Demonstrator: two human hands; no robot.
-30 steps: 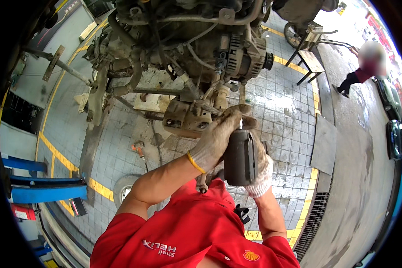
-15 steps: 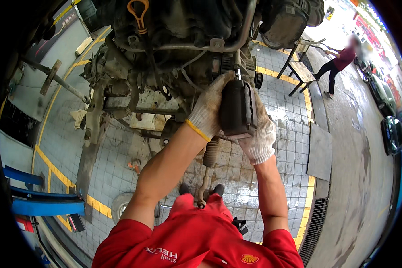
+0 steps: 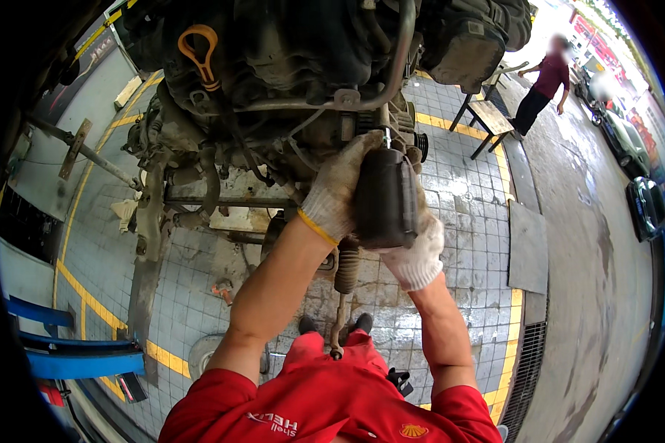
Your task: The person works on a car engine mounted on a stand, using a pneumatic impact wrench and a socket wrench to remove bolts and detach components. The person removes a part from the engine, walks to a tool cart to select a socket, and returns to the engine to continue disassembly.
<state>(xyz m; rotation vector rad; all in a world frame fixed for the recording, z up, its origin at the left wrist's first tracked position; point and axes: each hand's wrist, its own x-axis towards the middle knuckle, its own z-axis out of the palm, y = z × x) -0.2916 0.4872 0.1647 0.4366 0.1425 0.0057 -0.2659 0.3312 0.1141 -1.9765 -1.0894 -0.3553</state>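
A dark cordless impact wrench (image 3: 384, 201) is held up in front of me, its bulky rear end toward me. My left hand (image 3: 334, 188), in a dirty knit glove with a yellow cuff, closes round its left side near the nose. On its right side, my gloved right hand (image 3: 421, 249) is wrapped round the handle, mostly hidden behind the tool body. A shiny metal shaft (image 3: 388, 137) runs from the nose toward the engine (image 3: 288, 63). Whether its tip sits on a bolt is hidden. A bent metal pipe (image 3: 400, 63) passes just above.
An orange dipstick handle (image 3: 197, 55) rises from the engine. A ribbed boot with a rod (image 3: 345, 277) hangs below the wrench. Blue lift arms (image 3: 81, 363) stand at the left. On the right are a small stool (image 3: 489, 116) and a walking person (image 3: 545, 85).
The engine appears larger and its dipstick handle lies further left. Both hands and the wrench have shifted slightly down and left in view, still gripping. The person at the right has turned and moved.
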